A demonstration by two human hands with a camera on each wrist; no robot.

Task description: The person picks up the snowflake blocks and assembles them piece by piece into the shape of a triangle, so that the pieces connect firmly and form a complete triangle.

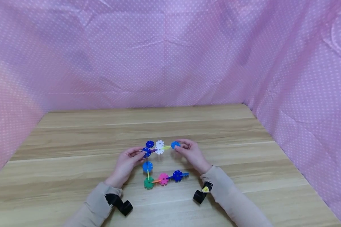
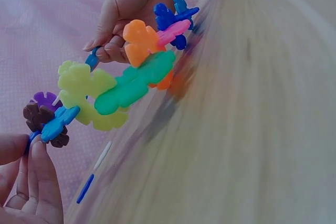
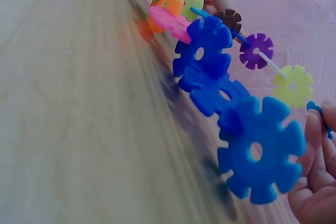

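Notched plastic snowflake discs, linked into a chain (image 1: 163,179), bend round in a C shape open to the right. My left hand (image 1: 126,165) pinches a dark blue disc (image 1: 146,152) at the chain's far left corner. At the far right end, my right hand (image 1: 191,153) pinches a light blue disc (image 1: 175,145) between thumb and fingers. A yellow-green disc (image 3: 293,86), a white one and a purple disc (image 3: 256,51) link the two held discs. The near row runs from a green disc (image 1: 149,183) to a light blue end disc (image 3: 261,150).
Behind the chain, a loose dark blue disc (image 1: 149,144) and a loose white disc (image 1: 159,143) lie on the wooden table (image 1: 74,135). Pink dotted cloth (image 1: 164,63) hangs round the back and sides. Black camera mounts (image 1: 119,204) are strapped on both wrists.
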